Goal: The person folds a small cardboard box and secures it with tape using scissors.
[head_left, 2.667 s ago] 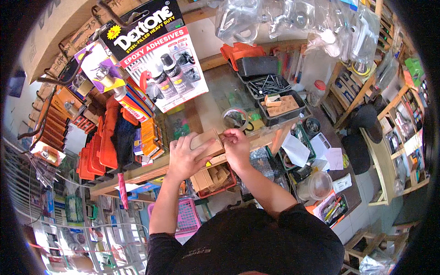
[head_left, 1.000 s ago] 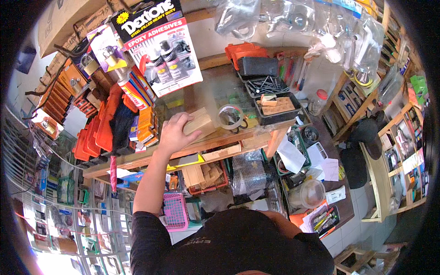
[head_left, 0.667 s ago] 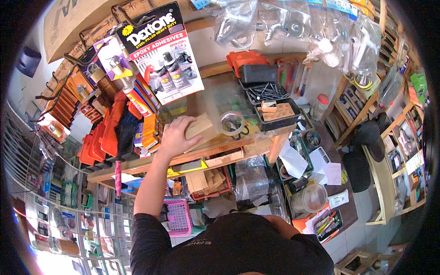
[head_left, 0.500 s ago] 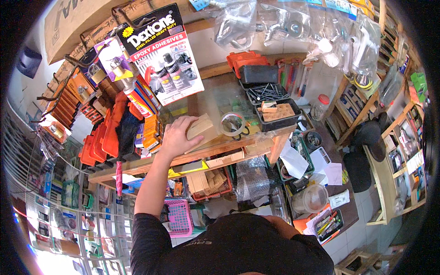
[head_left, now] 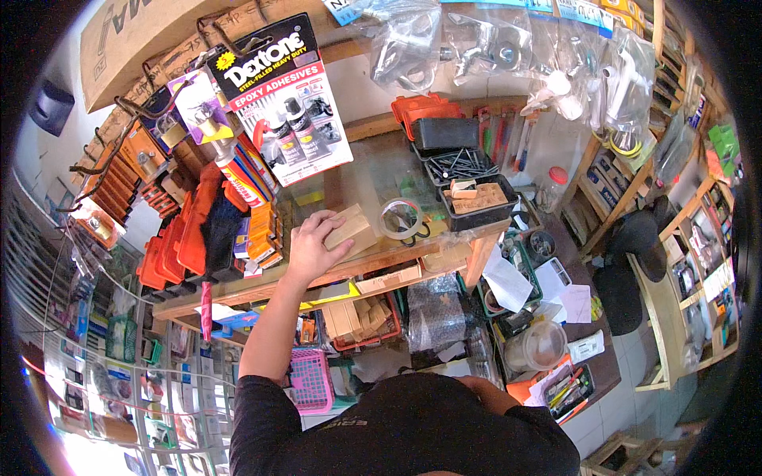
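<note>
My left hand (head_left: 316, 244) reaches over the glass-topped counter (head_left: 369, 170). Its fingers and thumb are closed round the left end of a small brown cardboard box (head_left: 354, 228), which rests at the counter's near side. Just right of the box lies a roll of clear tape (head_left: 399, 218), with dark-handled scissors (head_left: 417, 230) partly under it. My right upper arm runs down beside my body, and the right hand itself is hidden.
Black bins of screws (head_left: 460, 164) and brown blocks (head_left: 480, 196) stand at the counter's right. Orange bins (head_left: 190, 238) and a hanging adhesive card (head_left: 294, 119) border the left. Bagged taps (head_left: 492, 47) hang above. A pink basket (head_left: 311, 381) sits below.
My left hand has shifted slightly right and nearer to me. The brown box has turned a little in its grasp, showing more of its side.
</note>
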Tool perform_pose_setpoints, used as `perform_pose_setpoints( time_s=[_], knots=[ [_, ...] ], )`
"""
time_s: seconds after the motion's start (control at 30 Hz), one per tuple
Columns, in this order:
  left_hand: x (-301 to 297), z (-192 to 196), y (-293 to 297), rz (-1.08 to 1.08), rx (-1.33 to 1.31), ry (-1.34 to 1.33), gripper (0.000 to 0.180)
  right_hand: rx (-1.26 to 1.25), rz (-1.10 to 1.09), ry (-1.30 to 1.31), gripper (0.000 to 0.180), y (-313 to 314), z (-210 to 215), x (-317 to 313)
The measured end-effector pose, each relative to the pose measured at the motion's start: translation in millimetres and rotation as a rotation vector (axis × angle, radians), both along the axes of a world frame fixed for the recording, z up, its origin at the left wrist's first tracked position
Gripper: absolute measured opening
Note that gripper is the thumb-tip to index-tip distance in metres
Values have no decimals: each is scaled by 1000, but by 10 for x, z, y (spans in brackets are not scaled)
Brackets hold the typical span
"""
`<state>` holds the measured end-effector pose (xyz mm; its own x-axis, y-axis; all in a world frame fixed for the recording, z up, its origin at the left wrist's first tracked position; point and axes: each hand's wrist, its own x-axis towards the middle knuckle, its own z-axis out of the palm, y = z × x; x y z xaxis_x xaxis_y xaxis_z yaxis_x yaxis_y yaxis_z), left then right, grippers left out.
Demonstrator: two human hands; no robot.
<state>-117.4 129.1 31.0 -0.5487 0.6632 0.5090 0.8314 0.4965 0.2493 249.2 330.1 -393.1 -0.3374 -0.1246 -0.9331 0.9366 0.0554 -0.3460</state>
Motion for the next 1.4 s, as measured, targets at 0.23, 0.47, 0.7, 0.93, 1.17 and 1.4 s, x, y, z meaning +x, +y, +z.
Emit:
perform_pose_setpoints(
  time_s=[0.23, 0.47, 0.7, 0.93, 1.17, 1.4],
  knots=[
    [88, 51, -33, 22, -22, 58, 41, 353, 746, 280, 40, 87, 104, -227],
    [146, 74, -119, 2, -130, 124, 42, 733, 763, 462, 34, -61, 418, -392],
    [95, 19, -171, 2, -186, 149, 47, 917, 767, 398, 31, -161, 683, -457],
    [61, -12, -202, -12, -178, 102, 49, 931, 286, 888, 29, -180, 1790, -1002],
    [64, 56, -135, 12, -134, 281, 56, 523, -182, 1169, 15, -206, 2389, -1521],
    [-25, -206, -109, 88, -144, 528, 63, 485, -82, 1152, 17, -405, 2489, -1564]
  ],
)
